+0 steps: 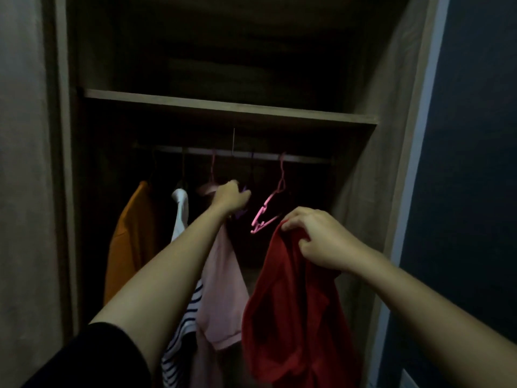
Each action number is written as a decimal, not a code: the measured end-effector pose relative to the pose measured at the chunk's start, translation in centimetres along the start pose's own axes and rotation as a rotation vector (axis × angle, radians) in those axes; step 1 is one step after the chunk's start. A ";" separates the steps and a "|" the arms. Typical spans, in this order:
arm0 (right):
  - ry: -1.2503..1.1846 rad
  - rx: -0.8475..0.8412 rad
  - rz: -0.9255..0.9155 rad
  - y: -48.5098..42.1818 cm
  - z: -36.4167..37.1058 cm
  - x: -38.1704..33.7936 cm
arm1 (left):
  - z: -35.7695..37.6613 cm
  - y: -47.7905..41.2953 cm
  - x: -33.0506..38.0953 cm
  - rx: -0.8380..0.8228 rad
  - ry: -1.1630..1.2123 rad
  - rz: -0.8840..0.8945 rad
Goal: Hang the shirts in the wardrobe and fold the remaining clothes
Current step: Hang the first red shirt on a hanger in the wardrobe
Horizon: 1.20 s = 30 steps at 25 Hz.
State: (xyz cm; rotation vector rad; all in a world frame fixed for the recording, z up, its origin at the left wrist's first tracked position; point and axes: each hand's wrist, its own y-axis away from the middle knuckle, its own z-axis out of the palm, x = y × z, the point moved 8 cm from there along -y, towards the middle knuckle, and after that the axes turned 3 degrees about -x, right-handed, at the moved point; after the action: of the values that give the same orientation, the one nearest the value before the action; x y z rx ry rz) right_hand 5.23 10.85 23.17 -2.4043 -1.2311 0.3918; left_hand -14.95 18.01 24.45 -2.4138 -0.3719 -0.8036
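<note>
1. Dim wardrobe (pixel 363 191) fills the head view: a rail (pixel 251 154) under a shelf (pixel 223 107) carries orange (pixel 131 242), striped (pixel 181 326) and pink (pixel 223 289) shirts on the left.
2. Left hand (pixel 230 198) is closed around something dark beside the pink shirt's hanger; what it is I cannot tell.
3. Right hand (pixel 319 242) pinches the red shirt (pixel 291 317), near and right of a tilted empty hanger (pixel 265 212).
4. Best to free that hanger, then thread the collar on squarely so the shoulders don't slip.

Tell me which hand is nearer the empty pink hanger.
Right, narrowly. The right hand, gripping the red shirt, sits just right of and below the empty pink hanger; the left hand is to its left, at the pink shirt.
</note>
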 end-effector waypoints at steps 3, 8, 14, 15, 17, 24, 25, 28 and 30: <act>-0.010 -0.010 0.042 1.3 -0.8 2.9 | 3.0 -2.4 -1.4 -0.038 -0.003 -0.109; -0.073 -0.040 0.091 2.3 -0.3 6.0 | 4.6 -4.1 -0.7 0.039 0.072 -0.116; -0.109 -0.049 0.111 1.9 2.2 6.5 | 2.6 -1.9 0.4 0.149 -0.014 0.005; -0.107 -0.046 0.121 1.7 2.8 6.4 | 1.7 -0.9 0.0 0.174 0.005 0.005; -0.104 -0.051 0.151 1.4 4.0 6.0 | -0.5 1.8 -0.7 0.232 0.045 0.009; -0.085 -0.155 0.205 0.9 6.6 3.3 | -10.7 15.6 -7.6 0.464 0.076 0.144; -0.092 -0.155 0.223 0.7 6.7 2.8 | -11.9 17.3 -9.1 0.456 0.105 0.124; -0.080 -0.194 0.280 0.6 7.8 1.5 | -14.7 21.6 -13.5 0.393 0.182 0.104; -0.055 -0.218 0.318 1.0 8.5 0.7 | -16.2 24.1 -16.5 0.344 0.269 0.109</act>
State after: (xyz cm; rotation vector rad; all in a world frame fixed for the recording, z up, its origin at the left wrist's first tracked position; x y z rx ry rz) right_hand 2.75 12.88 15.26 -2.8046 -0.9541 0.4379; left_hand -25.23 -12.29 14.76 -1.9610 -0.2461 -0.9187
